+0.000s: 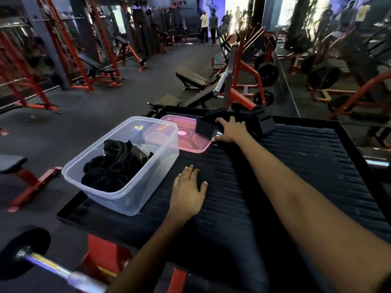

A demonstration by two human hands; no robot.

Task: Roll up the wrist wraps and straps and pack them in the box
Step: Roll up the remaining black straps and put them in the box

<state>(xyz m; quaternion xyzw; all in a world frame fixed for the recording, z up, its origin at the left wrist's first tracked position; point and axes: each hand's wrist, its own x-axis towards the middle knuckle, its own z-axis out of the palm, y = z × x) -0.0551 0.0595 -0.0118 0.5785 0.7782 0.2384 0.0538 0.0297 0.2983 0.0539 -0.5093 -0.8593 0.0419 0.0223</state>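
Several rolled black wraps [105, 176] already fill the clear plastic box [160, 161], while beyond it the right hand [229, 130] grips a loose black strap [208, 125] awaiting rolling, the left hand [187, 190] flat beside the box.

Commercial gym, indoor. Rows of red-framed racks [63, 45] along the left wall; black padded benches [96, 65] on dark rubber flooring [69, 115]. Plate-loaded machines on the right, black weight plates [267, 75] mounted. Chrome barbell [53, 268] with plate in near left corner. Ribbed black platform [296, 176] on red frame in foreground. Several people [212, 24] standing at the bright far end.
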